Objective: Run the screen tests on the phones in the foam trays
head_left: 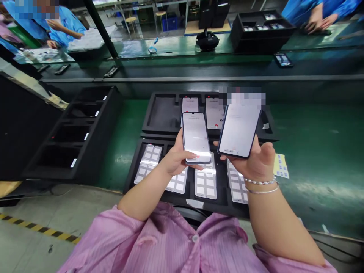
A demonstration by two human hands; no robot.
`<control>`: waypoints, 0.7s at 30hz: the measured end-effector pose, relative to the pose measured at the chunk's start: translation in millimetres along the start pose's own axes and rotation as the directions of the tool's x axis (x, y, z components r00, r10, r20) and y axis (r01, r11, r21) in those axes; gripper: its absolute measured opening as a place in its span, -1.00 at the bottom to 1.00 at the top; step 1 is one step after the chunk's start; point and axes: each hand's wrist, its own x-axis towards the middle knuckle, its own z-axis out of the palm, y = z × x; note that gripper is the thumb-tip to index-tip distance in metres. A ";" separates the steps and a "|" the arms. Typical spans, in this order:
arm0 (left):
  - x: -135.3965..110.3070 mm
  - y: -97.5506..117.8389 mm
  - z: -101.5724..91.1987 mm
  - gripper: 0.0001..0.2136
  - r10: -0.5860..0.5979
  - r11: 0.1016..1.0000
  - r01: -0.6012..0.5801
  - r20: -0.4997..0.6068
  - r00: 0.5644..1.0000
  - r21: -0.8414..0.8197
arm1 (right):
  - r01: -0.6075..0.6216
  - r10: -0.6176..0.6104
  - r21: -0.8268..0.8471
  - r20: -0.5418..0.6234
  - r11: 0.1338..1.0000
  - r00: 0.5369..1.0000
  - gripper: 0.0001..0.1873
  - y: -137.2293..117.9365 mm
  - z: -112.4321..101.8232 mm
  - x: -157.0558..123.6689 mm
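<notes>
My left hand point(178, 157) grips a smartphone point(196, 134) with a lit white screen, its thumb lying on the lower part of the glass. A larger-looking smartphone point(240, 127), also lit white, rests in my right hand point(256, 157), with the fingers behind it and the thumb off its right edge. Both phones are held above two black foam trays. In the far tray point(163, 112) lie two lit phones point(214, 113), partly covered by the held ones. The near tray point(222, 178) holds several phones point(206, 182) showing grids of white squares.
A black compartment box point(93, 151) stands at the left. A yellow label sheet point(281, 166) lies on the green bench point(318, 151) at right. Beyond runs a dark belt point(182, 72) with a few phones; co-workers in blue sleeves point(298, 11) sit across it.
</notes>
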 end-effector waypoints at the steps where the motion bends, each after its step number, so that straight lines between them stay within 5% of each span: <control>1: 0.2 -1.0 0.1 0.15 0.007 1.000 -0.006 -0.019 1.000 0.015 | 0.009 -0.009 -0.004 -0.003 1.000 1.000 -0.03 -0.3 0.5 -0.1; 8: 4.0 -6.2 2.2 0.28 0.030 0.998 -0.022 -0.157 0.987 0.055 | 0.078 -0.078 0.014 0.029 0.997 0.997 -0.20 -1.9 -1.7 2.1; 15: -0.7 -7.3 1.2 0.13 0.052 0.996 -0.047 -0.062 0.997 0.081 | 0.140 -0.141 -0.045 -0.024 0.989 0.990 -0.20 -2.8 4.3 -1.0; 19: -0.6 2.1 6.7 0.07 0.127 0.988 -0.117 -0.102 0.987 0.100 | 0.263 -0.294 -0.251 -0.093 0.932 0.951 -0.27 -19.0 -9.4 13.1; 21: 4.3 22.1 7.0 -0.11 0.212 0.975 -0.192 -0.199 0.957 0.112 | 0.273 -0.382 -0.459 -0.162 0.845 0.910 -0.26 -34.9 -30.1 34.4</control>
